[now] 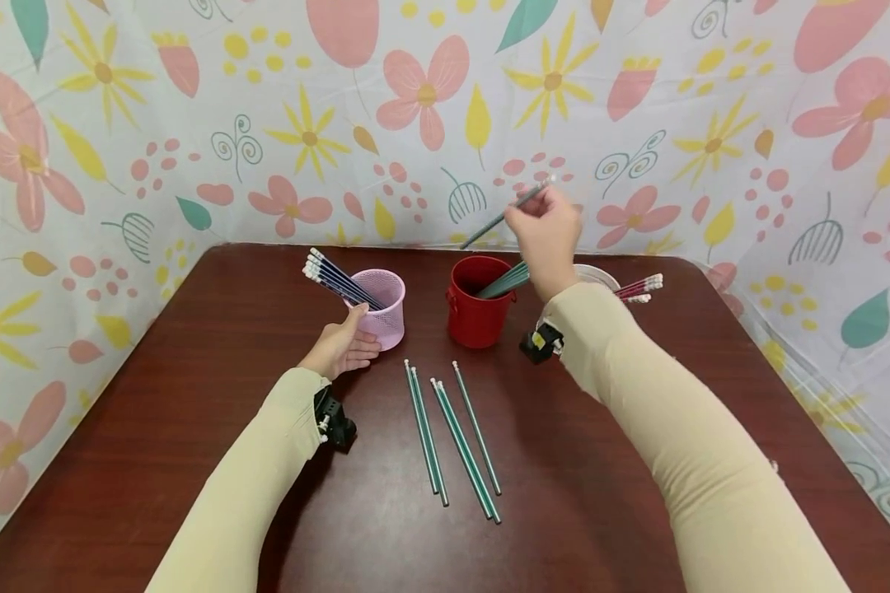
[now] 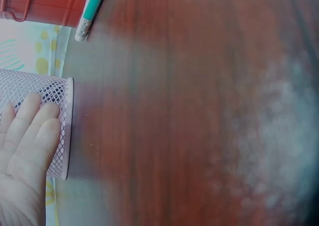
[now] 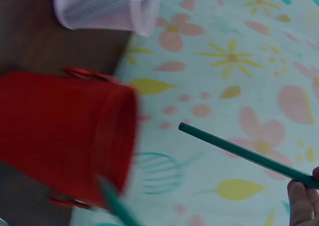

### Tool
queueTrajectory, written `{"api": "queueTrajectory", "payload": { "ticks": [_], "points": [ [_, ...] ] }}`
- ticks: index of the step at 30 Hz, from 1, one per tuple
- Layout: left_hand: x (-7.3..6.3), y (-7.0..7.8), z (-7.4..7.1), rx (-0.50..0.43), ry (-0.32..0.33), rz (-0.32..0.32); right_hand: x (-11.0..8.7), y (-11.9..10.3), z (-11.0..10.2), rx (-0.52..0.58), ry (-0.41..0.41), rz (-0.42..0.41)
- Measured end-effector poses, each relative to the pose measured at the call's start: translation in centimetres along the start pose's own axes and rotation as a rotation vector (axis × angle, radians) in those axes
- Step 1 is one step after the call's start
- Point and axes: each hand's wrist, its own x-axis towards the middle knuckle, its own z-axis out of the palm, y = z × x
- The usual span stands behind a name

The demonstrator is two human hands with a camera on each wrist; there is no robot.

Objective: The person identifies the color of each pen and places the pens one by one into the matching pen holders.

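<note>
A green pencil point(image 3: 244, 156) with a white eraser end is pinched between the fingertips of my right hand point(image 1: 549, 235), raised above and right of the red bucket point(image 1: 478, 321). The pencil slants, its plain end pointing down to the left. Several green pencils point(image 1: 506, 282) lean inside the bucket. My left hand point(image 1: 344, 342) rests against a pink mesh pencil cup point(image 1: 389, 317), thumb near the rim. In the left wrist view its fingers point(image 2: 32, 118) lie fairly straight along the mesh. Several dark blue pencils point(image 1: 341, 280) lean left in that cup.
Several green pencils point(image 1: 460, 445) lie on the dark wooden table point(image 1: 601, 494) between the forearms. Behind the right wrist, a white container point(image 1: 597, 276) is partly hidden, with several dark red pencils point(image 1: 640, 287) sticking out rightward. A flowered cloth point(image 1: 430, 165) hangs along the table's back edge.
</note>
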Motion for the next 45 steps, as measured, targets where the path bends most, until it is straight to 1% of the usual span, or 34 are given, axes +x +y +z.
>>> {"api": "queueTrajectory", "payload": {
  "ticks": [4,7,10,12,14,17,23,25,27,30,32,36,38,41,43,45],
  "points": [
    [0.0,0.1,0.3,-0.001,0.006,-0.001,-1.6,2.8,0.4,-0.106,-0.033,0.074],
    [0.1,0.0,0.4,-0.002,0.006,0.002,-2.6,4.7,0.7,-0.158,-0.075,0.118],
    [0.1,0.0,0.4,-0.007,0.012,0.001,-3.4,5.8,1.0,-0.179,-0.138,0.168],
    [0.1,0.0,0.3,-0.011,0.016,-0.001,-3.8,6.3,1.1,-0.173,-0.180,0.202],
    [0.1,0.0,0.2,-0.011,0.018,-0.001,-4.0,6.6,1.2,-0.172,-0.207,0.233],
    [0.1,0.0,0.3,-0.009,0.012,-0.001,-4.3,6.9,1.3,-0.166,-0.218,0.256],
    [0.2,0.1,0.3,-0.012,0.001,-0.003,-4.2,7.4,0.8,-0.169,-0.241,0.256],
    [0.1,0.1,0.3,-0.012,0.008,-0.008,-4.2,7.5,0.6,-0.175,-0.243,0.251],
    [0.1,0.1,0.3,-0.010,0.013,-0.009,-4.2,7.6,0.4,-0.158,-0.238,0.251],
    [0.1,0.1,0.2,-0.009,0.020,-0.009,-4.3,7.8,-0.3,-0.148,-0.217,0.245],
    [0.0,0.1,0.1,-0.012,0.013,-0.004,-4.3,8.0,-0.8,-0.141,-0.205,0.249],
    [0.0,0.1,0.1,-0.016,0.004,0.002,-4.2,8.0,-2.5,-0.175,-0.195,0.267],
    [0.0,0.1,0.1,-0.012,0.006,0.001,-4.2,8.0,-3.3,-0.193,-0.216,0.283],
    [0.0,0.2,0.0,-0.013,0.016,-0.005,-4.5,8.2,-4.2,-0.199,-0.280,0.313],
    [0.1,0.2,0.0,-0.018,0.020,-0.010,-5.1,8.6,-4.4,-0.195,-0.340,0.328],
    [0.1,0.1,0.1,-0.022,0.020,-0.010,-6.0,9.0,-4.4,-0.196,-0.419,0.337]
  ]
}}
